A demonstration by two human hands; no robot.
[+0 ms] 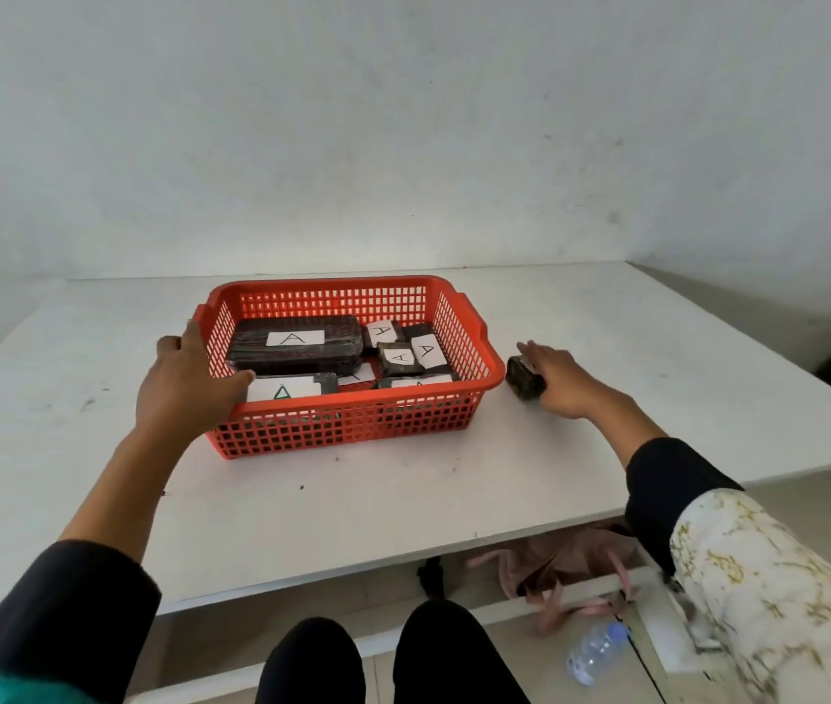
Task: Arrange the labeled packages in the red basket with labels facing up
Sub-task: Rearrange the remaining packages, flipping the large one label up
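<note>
A red mesh basket [474, 378] stands on the white table and holds several dark wrapped packages with white "A" labels facing up; the largest package [296, 358] lies at the back left. My left hand [185, 383] grips the basket's left rim, thumb over the edge near a labeled package [291, 389]. To the right of the basket a small dark package [522, 381] sits on the table. My right hand [563, 383] lies on it, fingers spread over its top and right side. No label shows on it.
The white table [403, 500] runs to a wall at the back and ends at the right and near edges. Below the near edge are a pink cloth bag [566, 566], a plastic water bottle [596, 652] and my knees.
</note>
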